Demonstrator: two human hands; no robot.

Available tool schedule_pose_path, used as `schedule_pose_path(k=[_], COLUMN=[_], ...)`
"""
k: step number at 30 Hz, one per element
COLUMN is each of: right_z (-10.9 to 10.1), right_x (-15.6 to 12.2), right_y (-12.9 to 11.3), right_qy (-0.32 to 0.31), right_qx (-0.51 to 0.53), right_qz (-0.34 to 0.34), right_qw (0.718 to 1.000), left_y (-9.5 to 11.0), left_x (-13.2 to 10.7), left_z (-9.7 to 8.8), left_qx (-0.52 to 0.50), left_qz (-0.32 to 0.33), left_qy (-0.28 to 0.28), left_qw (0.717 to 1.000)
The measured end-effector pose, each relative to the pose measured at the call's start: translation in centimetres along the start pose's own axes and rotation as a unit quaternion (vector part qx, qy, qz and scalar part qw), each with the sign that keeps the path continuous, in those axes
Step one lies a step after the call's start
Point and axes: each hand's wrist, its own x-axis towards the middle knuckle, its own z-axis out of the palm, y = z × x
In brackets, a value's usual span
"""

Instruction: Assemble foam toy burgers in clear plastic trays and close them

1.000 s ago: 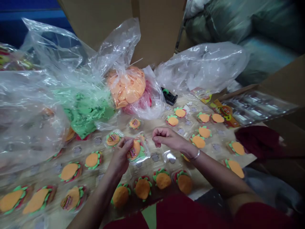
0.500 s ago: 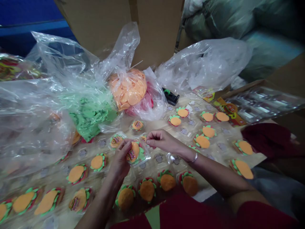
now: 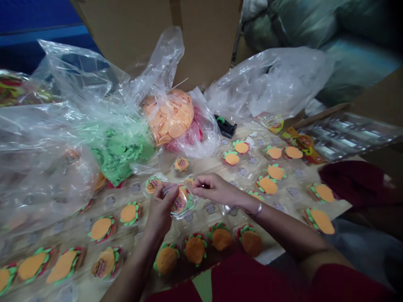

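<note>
My left hand [image 3: 161, 205] is closed, thumb and fingers pinching the left side of a clear plastic toy burger pack [image 3: 180, 202]. An orange bun piece, green edging and a printed label show through its plastic. A pale, shiny piece or lid edge lies between my left thumb and fingers. My right hand [image 3: 210, 187] has its fingertips pressed together at the pack's upper right corner; what they pinch, if anything, is too small to tell. Two labelled toy burgers, one on the left [image 3: 153, 185] and one behind [image 3: 181, 164], lie close by in clear shells.
Rows of toy burgers [image 3: 194, 250] in clear trays cover the table. Behind are plastic bags of green pieces [image 3: 124, 153] and orange discs [image 3: 171, 117], and a black tape dispenser [image 3: 226, 126]. A box of clear shells [image 3: 349, 136] stands right, a large carton [image 3: 208, 42] behind.
The pack in my left hand has tilted, and a pale, shiny edge now shows by my left thumb. My right fingertips have shifted slightly down and left, staying by the pack's corner.
</note>
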Motion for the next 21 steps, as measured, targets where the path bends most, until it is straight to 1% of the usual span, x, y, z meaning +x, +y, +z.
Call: schedule_pose_path(k=[3,6,7,9,11,12,14,15,17,18,20,21], right_z=[0.3,0.2,0.0,-0.2,-0.1,0.1,0.7,1.1,1.8,2.2,2.6,2.7], right_x=[0.8,0.8,0.7,0.3,-0.1,-0.3,-0.6,-0.7,-0.8,-1.0,-1.5,-1.8], right_y=[0.8,1.2,1.4,1.5,1.5,1.5,1.5,1.6,2.0,2.3,3.0,3.4], right_qy=[0.013,0.030,0.047,0.109,0.170,0.181,0.171,0.155,0.107,0.078,0.024,0.007], right_qx=[-0.078,-0.162,-0.180,-0.208,-0.224,-0.227,-0.208,-0.182,-0.092,-0.035,0.058,0.082], right_qz=[0.006,0.015,0.020,0.016,-0.013,-0.030,-0.043,-0.033,0.014,0.042,0.086,0.098], right_qw=[0.997,0.986,0.982,0.972,0.959,0.956,0.962,0.970,0.990,0.995,0.994,0.992], left_y=[0.0,-0.2,-0.3,-0.4,-0.4,-0.4,-0.4,-0.5,-0.8,-1.1,-1.8,-2.1], left_x=[-0.7,-1.0,-1.0,-0.9,-0.8,-0.8,-1.1,-1.4,-2.2,-2.6,-3.4,-3.6], left_z=[0.6,0.7,0.6,0.3,0.0,0.0,0.1,0.1,0.2,0.2,-0.1,-0.2], left_qx=[0.000,0.012,0.015,0.012,0.007,0.008,0.019,0.032,0.057,0.068,0.078,0.076], left_qz=[0.003,0.038,0.047,0.052,0.046,0.044,0.049,0.054,0.059,0.055,0.026,0.006], left_qy=[-0.010,0.006,0.013,0.025,0.030,0.030,0.033,0.035,0.037,0.036,0.025,0.015], left_qw=[1.000,0.999,0.999,0.998,0.998,0.999,0.998,0.997,0.996,0.996,0.996,0.997])
